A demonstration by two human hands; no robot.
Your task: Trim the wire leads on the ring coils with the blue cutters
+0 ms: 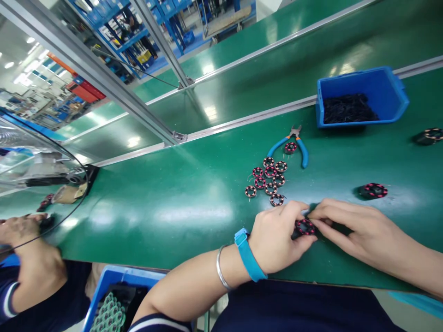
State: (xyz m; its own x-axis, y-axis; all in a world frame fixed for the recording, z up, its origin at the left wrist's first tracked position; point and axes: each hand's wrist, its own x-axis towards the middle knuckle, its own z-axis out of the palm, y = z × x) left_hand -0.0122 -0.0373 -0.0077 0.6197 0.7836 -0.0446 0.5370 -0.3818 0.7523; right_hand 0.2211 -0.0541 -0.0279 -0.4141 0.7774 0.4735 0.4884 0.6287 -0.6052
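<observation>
My left hand (277, 237) is closed on a small wound motor stator (305, 227), a dark ring with pinkish-red coils, held just above the green bench near its front edge. Thumb and fingers of my right hand (356, 226) are pinched together at the ring's upper right side; whatever lies between the fingertips is too small to make out. Beyond my left hand sits a cluster of similar stators (270, 172), several with thin wire ends sticking out. Blue-handled cutting pliers (303, 154) lie behind them, jaws pointing away, with one stator (290, 147) between the handles.
A blue bin (363, 115) of black strands stands at the back right. Short stator stacks (375, 190) stand on the right. At far left, a co-worker's hand (20, 230) holds something dark. A blue crate (124, 276) with green-topped parts sits below the bench edge. A metal frame post (152, 115) rises behind.
</observation>
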